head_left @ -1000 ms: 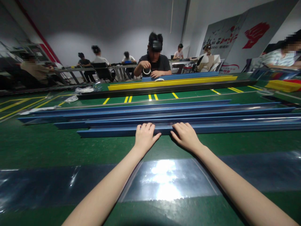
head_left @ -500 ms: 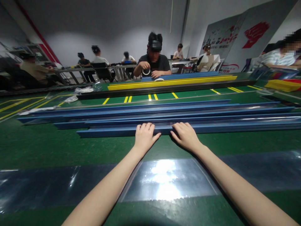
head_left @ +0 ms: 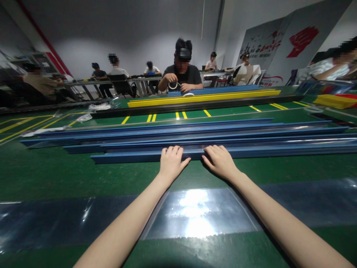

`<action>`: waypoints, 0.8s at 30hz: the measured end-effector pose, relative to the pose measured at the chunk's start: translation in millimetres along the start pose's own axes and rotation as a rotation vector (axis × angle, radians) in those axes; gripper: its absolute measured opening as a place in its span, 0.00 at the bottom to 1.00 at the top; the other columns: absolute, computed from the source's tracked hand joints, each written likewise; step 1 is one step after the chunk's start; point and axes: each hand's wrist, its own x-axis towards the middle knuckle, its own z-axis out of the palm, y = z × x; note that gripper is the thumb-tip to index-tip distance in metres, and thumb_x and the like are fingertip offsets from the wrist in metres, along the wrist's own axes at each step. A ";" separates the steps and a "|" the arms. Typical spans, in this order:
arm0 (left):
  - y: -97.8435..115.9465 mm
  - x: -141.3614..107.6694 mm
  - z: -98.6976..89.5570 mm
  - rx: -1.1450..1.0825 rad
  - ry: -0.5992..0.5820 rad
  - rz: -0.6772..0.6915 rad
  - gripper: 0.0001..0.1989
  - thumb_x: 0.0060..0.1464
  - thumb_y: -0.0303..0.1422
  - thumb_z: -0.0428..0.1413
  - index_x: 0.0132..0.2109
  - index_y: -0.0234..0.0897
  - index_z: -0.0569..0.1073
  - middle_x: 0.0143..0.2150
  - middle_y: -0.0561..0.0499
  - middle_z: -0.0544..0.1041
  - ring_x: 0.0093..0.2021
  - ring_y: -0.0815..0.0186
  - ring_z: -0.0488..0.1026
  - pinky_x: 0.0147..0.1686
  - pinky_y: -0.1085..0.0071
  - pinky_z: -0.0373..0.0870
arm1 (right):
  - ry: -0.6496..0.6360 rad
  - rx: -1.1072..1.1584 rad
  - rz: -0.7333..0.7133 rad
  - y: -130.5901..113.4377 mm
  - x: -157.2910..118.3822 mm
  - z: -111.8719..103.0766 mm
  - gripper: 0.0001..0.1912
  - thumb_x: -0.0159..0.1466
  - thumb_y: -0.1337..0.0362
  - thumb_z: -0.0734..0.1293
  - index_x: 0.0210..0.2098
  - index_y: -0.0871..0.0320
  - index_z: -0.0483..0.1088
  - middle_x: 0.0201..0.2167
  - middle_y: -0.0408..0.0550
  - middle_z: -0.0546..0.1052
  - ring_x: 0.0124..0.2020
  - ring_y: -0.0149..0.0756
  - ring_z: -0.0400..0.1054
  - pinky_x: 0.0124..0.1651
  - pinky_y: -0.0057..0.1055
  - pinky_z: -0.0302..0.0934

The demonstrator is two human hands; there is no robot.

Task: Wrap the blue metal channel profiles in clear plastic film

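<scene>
Across our view runs the green table (head_left: 55, 175), with a long sheet of clear film (head_left: 200, 216) lying under our forearms and running out of view at both sides. Beyond it the blue strips (head_left: 83, 139) lie in a loose stack, and the nearest blue strip (head_left: 125, 159) is right at our fingers. Our left hand (head_left: 171, 162) and right hand (head_left: 220, 160) lie over it, slightly apart, fingers bent across its top; we judge the step to be steadying or taking hold. Moving so long a piece would call for both hands working together. Its right end is cut off by the frame, and it may be two lengths meeting between our hands. Our fingertips are hidden behind its edge, so we cannot tell whether they grip or just rest.
</scene>
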 end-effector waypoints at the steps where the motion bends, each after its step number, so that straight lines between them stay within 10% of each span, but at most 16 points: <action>1: 0.0 0.0 0.0 -0.001 0.000 -0.001 0.17 0.53 0.44 0.49 0.43 0.36 0.69 0.43 0.45 0.73 0.42 0.58 0.66 0.40 0.62 0.56 | 0.000 0.000 -0.001 0.0 -0.1 0.0 0.12 0.64 0.61 0.53 0.34 0.59 0.64 0.30 0.50 0.71 0.33 0.37 0.59 0.36 0.33 0.44; 24: -0.4 -0.2 1.1 -0.003 0.005 0.002 0.17 0.53 0.44 0.49 0.43 0.37 0.69 0.43 0.45 0.73 0.42 0.58 0.66 0.40 0.62 0.56 | 0.001 0.007 -0.006 0.6 0.0 1.0 0.12 0.63 0.61 0.53 0.33 0.59 0.64 0.30 0.50 0.71 0.33 0.37 0.59 0.35 0.33 0.44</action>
